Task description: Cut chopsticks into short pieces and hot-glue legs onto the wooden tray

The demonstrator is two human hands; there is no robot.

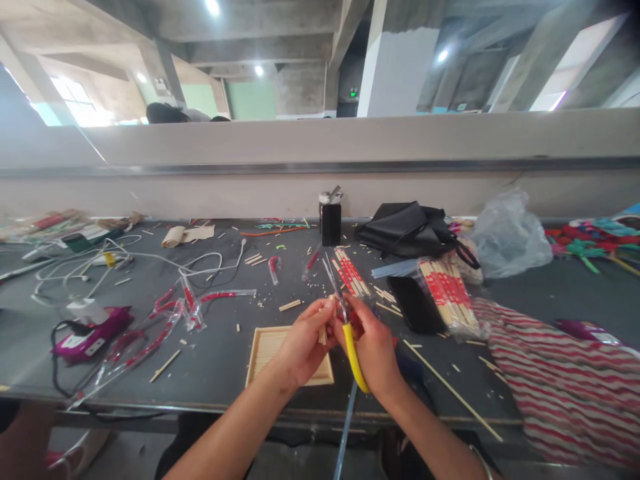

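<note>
In the middle of the head view, my left hand (303,343) is closed around a few short wooden stick pieces (323,333). Close beside it, my right hand (373,347) grips scissors (354,357) with a yellow handle, their metal blades pointing up and away from me. The fingertips of both hands meet near the sticks, so the exact contact there is hidden. Partly under my left forearm and hand lies a shallow tray-like panel (259,350) made of pale wooden sticks. A long translucent stick (345,433) extends over the table edge below my right hand.
Red-wrapped chopstick bundles (445,293), a black phone (415,305) and a striped cloth (560,380) lie to the right. Behind them are a black bag (407,230) and a dark bottle (331,223). White cables (200,267) and a purple power strip (93,340) occupy the left.
</note>
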